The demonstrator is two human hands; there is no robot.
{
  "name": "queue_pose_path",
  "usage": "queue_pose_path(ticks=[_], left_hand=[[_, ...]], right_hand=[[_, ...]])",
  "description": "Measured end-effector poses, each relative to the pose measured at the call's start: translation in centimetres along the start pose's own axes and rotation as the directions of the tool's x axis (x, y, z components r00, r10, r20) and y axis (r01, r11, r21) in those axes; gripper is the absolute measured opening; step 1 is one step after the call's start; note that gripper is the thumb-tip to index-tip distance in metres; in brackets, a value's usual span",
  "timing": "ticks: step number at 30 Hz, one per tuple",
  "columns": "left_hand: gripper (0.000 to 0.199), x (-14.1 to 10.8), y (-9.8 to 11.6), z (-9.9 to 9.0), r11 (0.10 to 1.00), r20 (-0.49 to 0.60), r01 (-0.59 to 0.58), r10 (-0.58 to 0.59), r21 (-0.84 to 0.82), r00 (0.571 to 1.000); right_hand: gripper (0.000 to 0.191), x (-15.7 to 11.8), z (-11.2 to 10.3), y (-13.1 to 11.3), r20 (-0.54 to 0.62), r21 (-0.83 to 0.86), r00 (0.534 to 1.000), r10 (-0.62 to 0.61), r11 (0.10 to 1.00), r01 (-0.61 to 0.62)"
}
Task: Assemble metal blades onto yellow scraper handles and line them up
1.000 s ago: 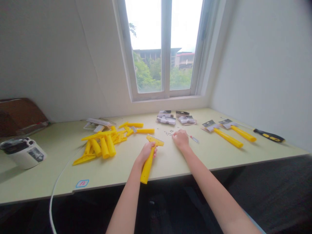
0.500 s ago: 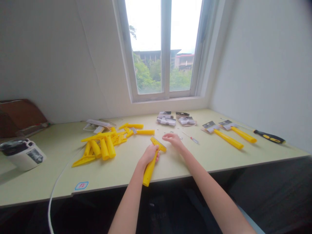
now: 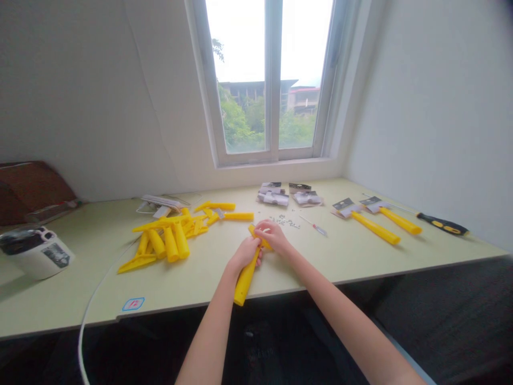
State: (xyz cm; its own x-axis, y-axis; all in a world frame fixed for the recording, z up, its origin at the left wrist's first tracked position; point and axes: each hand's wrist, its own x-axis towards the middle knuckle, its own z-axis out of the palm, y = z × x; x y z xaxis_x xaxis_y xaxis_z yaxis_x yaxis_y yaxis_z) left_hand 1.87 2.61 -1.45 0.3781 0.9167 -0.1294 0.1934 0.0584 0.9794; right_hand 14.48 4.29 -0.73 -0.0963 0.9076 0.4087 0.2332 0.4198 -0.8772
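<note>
My left hand (image 3: pixel 246 253) is wrapped round the neck of a yellow scraper (image 3: pixel 246 282), just below its head. The handle slants down toward the table's front edge. My right hand (image 3: pixel 274 235) is at the scraper's head, fingers pinched together and covering much of it. Whatever those fingertips hold, if anything, is too small or hidden to name. Just beyond the right hand, several small metal pieces (image 3: pixel 284 220) lie scattered on the table. A small screwdriver (image 3: pixel 315 226) with a clear and red handle lies to their right.
Left on the table (image 3: pixel 192 289) are a pile of yellow handles and scraper parts (image 3: pixel 171 243) and a white container (image 3: pixel 38 254). Grey-and-white packets (image 3: pixel 273 195) lie toward the window. Two yellow scrapers (image 3: pixel 377 228) with packaged heads and a large black-and-yellow screwdriver (image 3: pixel 443 224) lie right.
My right hand has moved left from above the small metal pieces onto the scraper's head, uncovering those pieces. The left hand keeps its hold on the scraper, almost unmoved.
</note>
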Motion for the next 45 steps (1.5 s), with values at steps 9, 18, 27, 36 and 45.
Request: queue_pose_path(ticks=[9,18,27,36,45], left_hand=[[0.018,0.3,-0.2,0.0,0.999,-0.004,0.026,-0.026,-0.023,1.0],[0.013,-0.3,0.5,0.0,0.996,-0.03,0.065,-0.067,-0.063,0.997],[0.013,-0.2,0.4,-0.1,0.994,-0.032,0.07,-0.073,-0.084,0.997],[0.014,-0.3,0.4,-0.2,0.991,-0.021,0.084,-0.087,-0.1,0.996],[0.016,-0.3,0.3,-0.2,0.99,-0.007,0.081,-0.082,-0.112,0.997]], right_hand=[[0.013,-0.2,0.7,1.0,-0.03,-0.058,1.0,0.003,0.998,-0.004],[0.019,1.3,-3.7,3.2,-0.339,-0.308,0.939,0.063,0.935,-0.173],[0.023,-1.2,-12.9,4.8,-0.407,-0.697,0.913,0.039,0.632,-0.338],[0.017,-1.4,-11.5,4.2,-0.176,-0.828,0.983,-0.043,0.546,-0.124],[0.019,-1.2,-11.3,4.2,-0.136,-0.856,0.99,-0.035,0.508,-0.1]])
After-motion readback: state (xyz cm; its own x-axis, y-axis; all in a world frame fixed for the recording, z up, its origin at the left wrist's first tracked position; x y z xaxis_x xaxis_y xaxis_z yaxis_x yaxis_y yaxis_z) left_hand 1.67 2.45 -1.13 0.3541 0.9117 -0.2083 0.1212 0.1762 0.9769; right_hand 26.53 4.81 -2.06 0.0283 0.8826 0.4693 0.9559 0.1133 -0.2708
